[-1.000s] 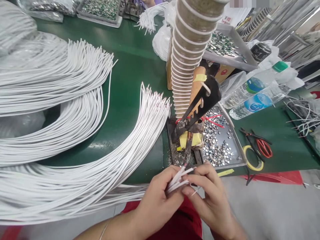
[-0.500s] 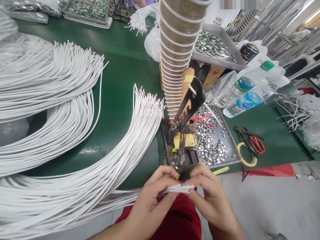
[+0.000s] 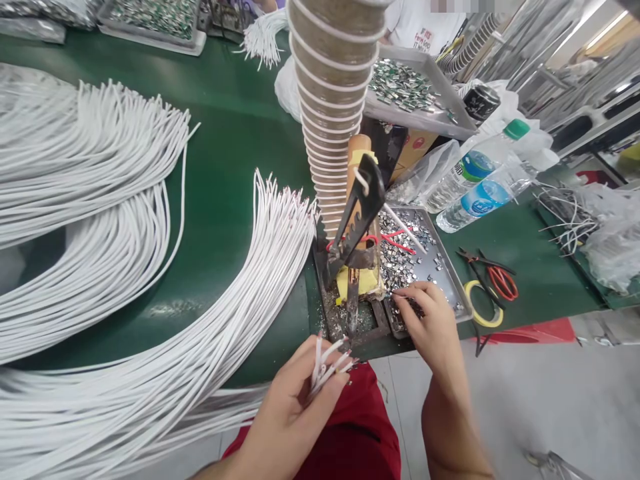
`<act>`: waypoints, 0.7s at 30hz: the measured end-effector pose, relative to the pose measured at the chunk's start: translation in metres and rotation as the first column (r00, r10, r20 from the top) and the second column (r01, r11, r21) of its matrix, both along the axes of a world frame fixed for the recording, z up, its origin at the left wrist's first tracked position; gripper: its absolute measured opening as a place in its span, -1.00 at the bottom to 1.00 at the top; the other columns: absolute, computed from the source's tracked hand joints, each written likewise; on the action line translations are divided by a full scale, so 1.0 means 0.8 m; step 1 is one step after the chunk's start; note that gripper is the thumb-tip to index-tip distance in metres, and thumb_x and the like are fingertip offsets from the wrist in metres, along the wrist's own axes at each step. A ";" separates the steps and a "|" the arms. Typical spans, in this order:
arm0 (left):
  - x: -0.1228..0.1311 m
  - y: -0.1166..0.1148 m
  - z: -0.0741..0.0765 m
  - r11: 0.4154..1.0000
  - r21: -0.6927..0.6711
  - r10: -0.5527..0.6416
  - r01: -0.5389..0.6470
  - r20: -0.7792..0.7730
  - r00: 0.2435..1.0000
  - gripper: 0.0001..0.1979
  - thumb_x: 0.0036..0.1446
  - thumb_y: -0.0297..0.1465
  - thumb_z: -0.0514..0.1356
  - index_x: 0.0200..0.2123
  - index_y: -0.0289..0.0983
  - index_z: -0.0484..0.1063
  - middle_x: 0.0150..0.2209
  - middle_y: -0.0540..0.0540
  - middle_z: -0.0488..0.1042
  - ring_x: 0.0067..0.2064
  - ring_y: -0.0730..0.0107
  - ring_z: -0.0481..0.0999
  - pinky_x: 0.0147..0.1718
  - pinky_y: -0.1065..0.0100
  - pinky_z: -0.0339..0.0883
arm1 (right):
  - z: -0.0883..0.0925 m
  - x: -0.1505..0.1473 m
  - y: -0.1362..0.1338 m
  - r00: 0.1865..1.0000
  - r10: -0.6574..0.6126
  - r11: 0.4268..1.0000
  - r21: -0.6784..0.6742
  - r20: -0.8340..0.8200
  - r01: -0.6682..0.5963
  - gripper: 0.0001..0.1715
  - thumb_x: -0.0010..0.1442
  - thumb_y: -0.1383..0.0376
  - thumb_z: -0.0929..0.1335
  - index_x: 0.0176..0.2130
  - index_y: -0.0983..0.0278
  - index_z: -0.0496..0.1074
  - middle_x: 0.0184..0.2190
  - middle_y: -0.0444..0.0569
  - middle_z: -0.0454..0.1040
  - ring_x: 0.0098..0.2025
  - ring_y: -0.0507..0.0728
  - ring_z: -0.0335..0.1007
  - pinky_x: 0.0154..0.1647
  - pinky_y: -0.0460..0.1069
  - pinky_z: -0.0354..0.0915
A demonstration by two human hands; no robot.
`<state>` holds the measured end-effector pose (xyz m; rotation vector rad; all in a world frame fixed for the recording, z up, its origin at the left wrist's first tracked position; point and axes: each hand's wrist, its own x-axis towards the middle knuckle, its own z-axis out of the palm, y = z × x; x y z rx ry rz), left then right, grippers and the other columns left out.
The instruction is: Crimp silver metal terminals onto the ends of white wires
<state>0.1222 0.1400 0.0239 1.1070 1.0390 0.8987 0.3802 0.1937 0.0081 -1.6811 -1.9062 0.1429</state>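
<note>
Right hand in the clip tray, left hand holding wire ends at the bench edge.

I see the green bench, then the metal tray of small shiny clips; my right hand is nearer, fingertips pinched down into them, though I cannot tell whether they hold one. My left hand grips a few white wire ends, long axis pointing up toward the crimping tool.

A green bench carries fanned white cable bundles toward nine o'clock; a metal tray, two water bottles, red-handled pliers, yellow tape toward three
</note>
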 end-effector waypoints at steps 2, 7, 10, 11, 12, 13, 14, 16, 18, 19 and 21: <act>0.001 0.001 0.000 0.999 -0.025 0.020 -0.020 0.001 1.000 -0.87 0.36 -0.44 0.24 -0.23 -0.16 0.61 -0.26 0.00 0.47 -0.22 0.34 0.48 -0.16 0.45 0.36 | -0.011 0.007 0.007 1.000 -0.008 1.000 -0.021 0.020 0.008 -0.81 0.43 0.22 0.37 -0.13 0.19 0.60 -0.19 0.04 0.52 -0.09 0.25 0.51 -0.04 0.15 0.45; -0.001 0.005 0.000 0.997 -0.067 0.045 -0.048 -0.048 0.998 -0.91 0.29 -0.40 0.29 -0.28 -0.18 0.62 -0.26 0.00 0.50 -0.24 0.32 0.49 -0.17 0.40 0.35 | -0.016 0.010 0.002 0.999 0.025 0.998 -0.057 0.034 -0.023 -0.81 0.44 0.24 0.35 -0.12 0.18 0.59 -0.10 0.07 0.54 -0.01 0.28 0.49 0.05 0.18 0.44; 0.000 0.009 0.000 0.990 -0.127 0.045 -0.054 -0.071 0.996 -0.91 0.25 -0.34 0.30 -0.31 -0.20 0.57 -0.30 0.00 0.48 -0.27 0.30 0.46 -0.22 0.37 0.33 | -0.012 0.010 0.000 0.998 0.054 0.997 -0.064 0.030 -0.051 -0.80 0.44 0.24 0.34 -0.06 0.16 0.59 -0.06 0.08 0.55 0.01 0.27 0.50 0.05 0.18 0.44; 0.000 0.009 0.000 0.989 -0.139 0.042 -0.051 -0.066 0.997 -0.89 0.25 -0.32 0.30 -0.33 -0.21 0.54 -0.32 0.00 0.47 -0.29 0.31 0.43 -0.23 0.36 0.32 | -0.011 0.011 0.001 0.998 0.061 0.996 -0.063 0.026 -0.059 -0.80 0.44 0.24 0.35 -0.05 0.16 0.59 -0.06 0.07 0.56 0.00 0.27 0.50 0.05 0.18 0.45; 0.001 0.010 0.001 0.988 -0.148 0.039 -0.047 -0.059 0.997 -0.87 0.25 -0.31 0.30 -0.34 -0.21 0.52 -0.33 0.01 0.45 -0.31 0.31 0.41 -0.24 0.35 0.31 | -0.011 0.012 0.002 0.998 0.067 0.996 -0.061 0.020 -0.066 -0.82 0.43 0.24 0.36 -0.06 0.16 0.59 -0.07 0.07 0.56 -0.01 0.26 0.51 0.04 0.17 0.45; 0.001 0.010 0.001 0.987 -0.155 0.036 -0.043 -0.051 0.998 -0.85 0.25 -0.30 0.29 -0.35 -0.21 0.49 -0.34 0.02 0.43 -0.32 0.32 0.40 -0.25 0.35 0.30 | -0.010 0.013 0.003 0.997 0.072 0.996 -0.058 0.014 -0.071 -0.84 0.43 0.24 0.37 -0.09 0.16 0.58 -0.09 0.06 0.57 -0.02 0.26 0.52 0.03 0.17 0.45; 0.002 0.010 0.002 0.986 -0.160 0.035 -0.041 -0.044 0.998 -0.85 0.25 -0.29 0.29 -0.36 -0.21 0.48 -0.35 0.02 0.42 -0.32 0.32 0.38 -0.25 0.34 0.30 | -0.008 0.014 0.005 0.997 0.076 0.996 -0.053 0.006 -0.076 -0.86 0.42 0.24 0.37 -0.12 0.16 0.58 -0.11 0.05 0.58 -0.04 0.25 0.52 0.02 0.16 0.45; 0.002 0.010 0.003 0.985 -0.168 0.033 -0.039 -0.038 0.999 -0.84 0.25 -0.29 0.28 -0.36 -0.21 0.46 -0.35 0.03 0.41 -0.32 0.33 0.37 -0.25 0.34 0.28 | -0.004 0.015 0.005 0.997 0.081 0.996 -0.039 -0.012 -0.081 -0.89 0.42 0.26 0.38 -0.16 0.17 0.55 -0.16 0.02 0.59 -0.07 0.24 0.53 -0.01 0.15 0.46; 0.002 0.011 0.005 0.984 -0.173 0.026 -0.032 -0.040 0.999 -0.84 0.25 -0.30 0.27 -0.36 -0.20 0.44 -0.36 0.04 0.39 -0.32 0.33 0.35 -0.25 0.35 0.27 | 0.002 0.012 0.000 0.997 0.074 0.997 -0.022 -0.032 -0.075 -0.91 0.43 0.28 0.37 -0.16 0.17 0.52 -0.20 0.00 0.59 -0.13 0.21 0.53 -0.08 0.12 0.45; 0.002 0.011 0.006 0.984 -0.173 0.024 -0.031 -0.039 0.999 -0.84 0.26 -0.31 0.27 -0.37 -0.20 0.43 -0.37 0.05 0.38 -0.33 0.34 0.34 -0.26 0.35 0.27 | 0.006 0.009 -0.005 0.995 0.073 0.997 -0.009 -0.063 -0.074 -0.92 0.43 0.30 0.37 -0.14 0.16 0.51 -0.20 -0.02 0.59 -0.15 0.19 0.52 -0.10 0.09 0.45; 0.001 0.013 0.009 0.987 -0.160 0.023 -0.027 -0.032 0.999 -0.83 0.28 -0.33 0.26 -0.38 -0.20 0.42 -0.37 0.06 0.36 -0.34 0.36 0.33 -0.28 0.38 0.27 | 0.013 -0.002 -0.018 0.979 0.104 0.995 0.020 -0.176 -0.102 -0.88 0.44 0.36 0.37 -0.09 0.14 0.50 -0.18 -0.04 0.58 -0.14 0.15 0.52 -0.11 0.06 0.45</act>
